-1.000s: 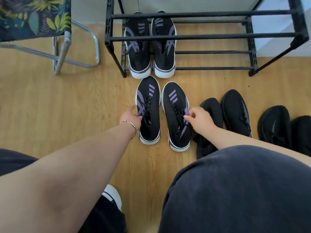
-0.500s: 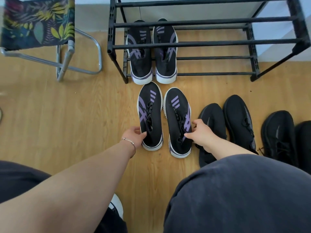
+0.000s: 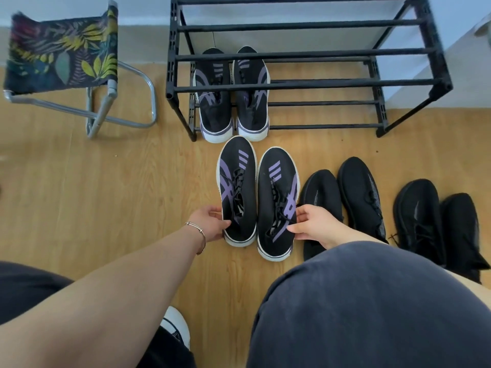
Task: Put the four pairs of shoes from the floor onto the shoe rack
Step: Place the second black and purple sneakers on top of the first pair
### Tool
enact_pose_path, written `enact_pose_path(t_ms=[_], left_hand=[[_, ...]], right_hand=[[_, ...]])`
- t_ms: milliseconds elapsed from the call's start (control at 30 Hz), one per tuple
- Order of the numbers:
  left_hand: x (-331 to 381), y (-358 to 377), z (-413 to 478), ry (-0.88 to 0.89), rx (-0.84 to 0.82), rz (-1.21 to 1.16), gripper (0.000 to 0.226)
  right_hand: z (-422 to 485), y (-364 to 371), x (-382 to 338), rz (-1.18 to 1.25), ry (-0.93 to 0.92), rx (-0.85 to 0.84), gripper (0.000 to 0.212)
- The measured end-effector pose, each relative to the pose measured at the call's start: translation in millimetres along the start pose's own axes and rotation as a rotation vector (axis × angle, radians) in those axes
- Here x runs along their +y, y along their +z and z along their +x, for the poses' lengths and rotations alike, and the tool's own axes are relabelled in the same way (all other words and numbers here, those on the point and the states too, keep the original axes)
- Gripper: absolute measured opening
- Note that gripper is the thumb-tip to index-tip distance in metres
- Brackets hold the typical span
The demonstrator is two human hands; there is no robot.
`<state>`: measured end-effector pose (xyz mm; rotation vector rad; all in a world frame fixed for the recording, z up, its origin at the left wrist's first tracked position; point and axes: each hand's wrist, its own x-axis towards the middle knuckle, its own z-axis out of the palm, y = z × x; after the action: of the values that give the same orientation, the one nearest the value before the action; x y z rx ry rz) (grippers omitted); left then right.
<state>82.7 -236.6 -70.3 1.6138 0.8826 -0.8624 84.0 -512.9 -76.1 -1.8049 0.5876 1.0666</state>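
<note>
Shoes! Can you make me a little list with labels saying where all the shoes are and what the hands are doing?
on rack: one black-and-purple pair, low on the left side of the shoe rack
being picked up: second black-and-purple pair, on the floor before the rack
left hand: grip on the left shoe's heel end
right hand: grip on the right shoe's side
waiting: two all-black pairs, on the floor to the right
nearby: folding stool, left of the rack

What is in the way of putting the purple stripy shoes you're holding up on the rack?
Mostly nothing. The left hand and right hand grip the purple-striped pair directly. Straight ahead, another striped pair fills the left end of the shoe rack, but the bars to its right look free.
</note>
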Motion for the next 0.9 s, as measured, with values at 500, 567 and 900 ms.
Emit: enact_pose_path(t_ms=[500,567,900], left_hand=[[59.0,-21.0,-62.3,0.151,-0.010,-0.110,0.035],[64.6,-26.7,-71.1,0.160,-0.025,-0.096,0.033],[74.5,-42.4,-92.3,0.184,-0.051,-0.090,0.033]], right_hand=[[-75.3,-39.2,-71.5,0.007,-0.179,0.032,0.036],[-83.0,-41.1,-80.3,-0.019,-0.187,0.016,0.031],[-108.9,-48.0,-96.8,0.031,-0.183,-0.045,0.036]])
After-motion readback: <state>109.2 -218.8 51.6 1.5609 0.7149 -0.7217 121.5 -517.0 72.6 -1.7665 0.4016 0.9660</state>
